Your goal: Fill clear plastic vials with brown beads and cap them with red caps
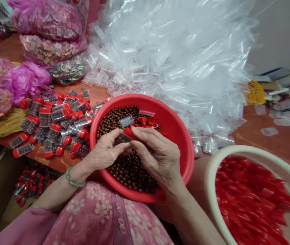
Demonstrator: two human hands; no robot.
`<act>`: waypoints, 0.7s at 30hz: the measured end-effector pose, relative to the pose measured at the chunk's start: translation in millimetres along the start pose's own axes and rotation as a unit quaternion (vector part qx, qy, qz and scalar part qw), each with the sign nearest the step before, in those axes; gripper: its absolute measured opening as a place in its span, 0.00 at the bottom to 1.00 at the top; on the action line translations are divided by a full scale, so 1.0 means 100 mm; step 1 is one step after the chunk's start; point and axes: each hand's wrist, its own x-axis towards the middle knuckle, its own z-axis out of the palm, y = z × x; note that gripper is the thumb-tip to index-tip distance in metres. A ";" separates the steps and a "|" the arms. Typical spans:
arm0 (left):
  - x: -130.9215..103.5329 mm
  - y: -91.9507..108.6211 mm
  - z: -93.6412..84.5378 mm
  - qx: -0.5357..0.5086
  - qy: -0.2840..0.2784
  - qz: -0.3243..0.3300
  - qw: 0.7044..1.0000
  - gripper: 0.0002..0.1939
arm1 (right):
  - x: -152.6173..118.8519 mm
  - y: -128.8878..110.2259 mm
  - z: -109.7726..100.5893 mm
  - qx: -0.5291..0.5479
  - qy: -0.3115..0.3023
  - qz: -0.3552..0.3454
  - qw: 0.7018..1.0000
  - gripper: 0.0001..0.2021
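Over the red basin, my left hand is closed around a small clear plastic container with dark contents. My right hand pinches a red cap at the container's end; whether the cap is fully seated is hidden by my fingers. Brown round balls fill much of the basin below both hands. Another clear container lies on the balls, beside several loose red caps and a small pinkish strip.
Filled, red-capped containers are heaped left of the basin; more lie in a box below. A large pile of clear containers rises behind. At right stands a cream tub of red plastic parts. Pink bags sit back left.
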 end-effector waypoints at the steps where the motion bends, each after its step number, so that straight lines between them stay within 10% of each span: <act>1: 0.00 0.00 -0.01 0.017 0.004 0.005 1.000 0.07 | -0.01 0.01 -0.01 -0.017 -0.009 -0.019 1.000 0.14; 21: -0.05 -0.01 -0.02 0.182 0.002 0.024 0.983 0.04 | 0.09 0.04 -0.13 0.026 -0.109 -0.019 0.993 0.10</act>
